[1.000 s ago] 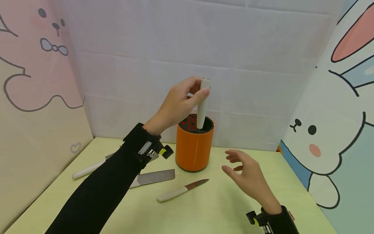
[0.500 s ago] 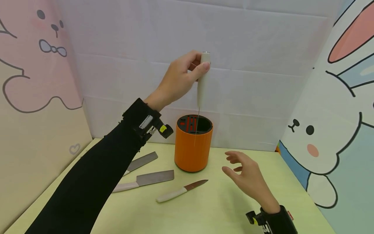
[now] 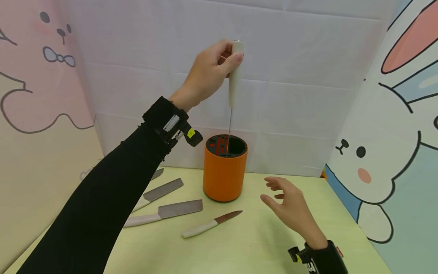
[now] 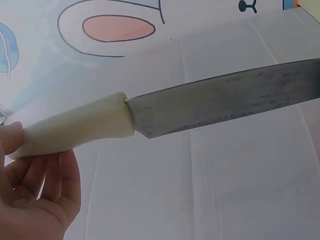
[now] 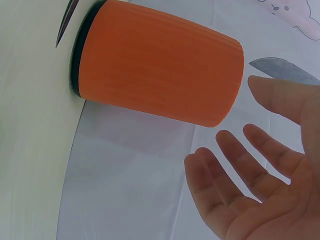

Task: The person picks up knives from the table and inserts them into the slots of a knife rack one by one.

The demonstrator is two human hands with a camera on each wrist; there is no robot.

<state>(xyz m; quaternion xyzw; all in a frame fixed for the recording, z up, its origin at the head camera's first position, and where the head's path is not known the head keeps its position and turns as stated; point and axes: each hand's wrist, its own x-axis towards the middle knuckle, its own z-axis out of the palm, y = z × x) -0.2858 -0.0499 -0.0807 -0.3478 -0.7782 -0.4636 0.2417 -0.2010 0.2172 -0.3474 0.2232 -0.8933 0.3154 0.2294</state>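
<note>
My left hand [image 3: 207,72] pinches the white handle of a kitchen knife [image 3: 236,74] near its butt end. The knife hangs upright, blade down, above the orange knife block [image 3: 224,177]. In the right wrist view the blade's tip [image 5: 257,64] lies just beyond the block's top, apart from it. The left wrist view shows the broad steel blade [image 4: 225,97], its tip cut off by the frame. My right hand [image 3: 294,205] is held to the right of the block, fingers loosely bent and holding nothing. The block's black top [image 3: 219,144] has red slots and one larger dark opening.
On the pale green table [image 3: 253,243] lie a small paring knife [image 3: 212,224], a cleaver [image 3: 179,209] and another broad-bladed knife [image 3: 164,190]. A further blade [image 3: 157,173] shows partly behind my left sleeve. A white sheet [image 3: 291,114] hangs behind the block.
My left hand has risen with the knife, and its blade has come up out of the block. More of the knives on the table shows now. The right hand has hardly moved.
</note>
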